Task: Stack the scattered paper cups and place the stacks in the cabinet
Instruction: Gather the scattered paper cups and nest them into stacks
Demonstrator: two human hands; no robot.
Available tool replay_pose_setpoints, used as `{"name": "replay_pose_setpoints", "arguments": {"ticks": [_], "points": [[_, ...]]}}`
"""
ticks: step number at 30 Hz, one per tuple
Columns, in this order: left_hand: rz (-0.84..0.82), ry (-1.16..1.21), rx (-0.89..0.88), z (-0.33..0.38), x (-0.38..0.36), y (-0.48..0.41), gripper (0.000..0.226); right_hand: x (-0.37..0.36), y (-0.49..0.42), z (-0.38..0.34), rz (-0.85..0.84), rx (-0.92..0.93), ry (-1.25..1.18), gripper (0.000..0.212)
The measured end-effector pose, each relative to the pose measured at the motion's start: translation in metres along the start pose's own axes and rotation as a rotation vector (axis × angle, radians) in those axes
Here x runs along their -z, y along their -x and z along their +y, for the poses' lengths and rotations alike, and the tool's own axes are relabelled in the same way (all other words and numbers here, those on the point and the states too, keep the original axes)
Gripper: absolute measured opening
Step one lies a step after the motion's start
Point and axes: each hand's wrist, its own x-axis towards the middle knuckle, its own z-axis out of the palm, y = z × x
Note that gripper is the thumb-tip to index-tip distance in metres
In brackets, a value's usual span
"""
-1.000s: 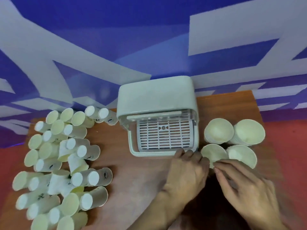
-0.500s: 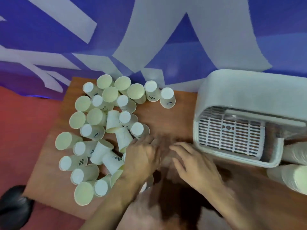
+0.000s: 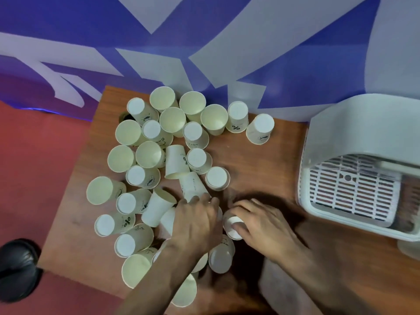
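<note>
Head view, lower centre: right hand [image 3: 266, 226] curls round one small white paper cup [image 3: 234, 225], left hand [image 3: 197, 226] lies bent over scattered pale paper cups [image 3: 172, 120], grip unclear; best to turn cups one way before nesting, white plastic cabinet [image 3: 363, 123] standing at right edge.

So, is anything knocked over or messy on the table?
Yes. The paper cups sit in a jumble on the table: some mouth up, some upside down, and a few on their sides, like the tipped cup in the middle. None looks crushed, and nothing is spilled. The right hand grips a cup.
</note>
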Motion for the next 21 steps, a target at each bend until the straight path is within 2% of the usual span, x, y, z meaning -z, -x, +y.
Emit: {"name": "replay_pose_setpoints", "arguments": {"ticks": [4, 7, 10, 15, 18, 21], "points": [[-0.05, 0.01, -0.028, 0.002, -0.004, 0.001, 0.029, 0.002, -0.002, 0.004, 0.052, -0.08, 0.003, 0.016], [0.022, 0.028, -0.011, 0.005, -0.009, -0.003, 0.032, 0.003, -0.005, 0.001, 0.044, -0.138, -0.033, 0.003], [0.077, 0.059, 0.048, 0.006, -0.007, -0.01, 0.031, 0.007, -0.006, 0.003, 0.135, -0.179, -0.041, 0.018], [0.182, 0.124, 0.068, 0.01, 0.004, -0.018, 0.032, 0.02, 0.002, 0.026, 0.301, -0.276, -0.007, 0.009], [0.244, 0.141, 0.05, 0.022, 0.01, -0.02, 0.034, 0.024, 0.011, 0.037, 0.487, -0.296, 0.01, 0.015], [0.302, 0.152, 0.015, 0.036, 0.007, -0.022, 0.035, 0.021, 0.02, 0.045, 0.537, -0.308, 0.017, 0.019]]}}
